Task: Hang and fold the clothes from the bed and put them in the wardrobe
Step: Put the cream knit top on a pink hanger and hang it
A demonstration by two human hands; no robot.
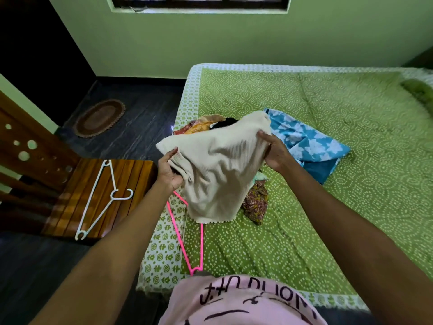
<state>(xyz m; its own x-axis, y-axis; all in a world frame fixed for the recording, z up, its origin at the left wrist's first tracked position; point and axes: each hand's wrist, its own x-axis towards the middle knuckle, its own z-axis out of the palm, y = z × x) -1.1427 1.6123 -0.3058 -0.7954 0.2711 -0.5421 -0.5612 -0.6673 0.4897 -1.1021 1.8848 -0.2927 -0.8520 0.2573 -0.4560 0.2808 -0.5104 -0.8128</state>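
While both hands hold it up over the near corner of the bed, the cream ribbed garment hangs in soft folds. The left hand grips its left edge with curled fingers; the right hand pinches its upper right edge. Its long axis runs top to bottom, and the hem brushes the green sheet, covering part of a pink hanger.

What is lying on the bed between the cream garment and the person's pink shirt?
In the head view, a pink hanger lies on the green bedsheet between the cream garment and the pink shirt; its upper part is hidden under the garment.
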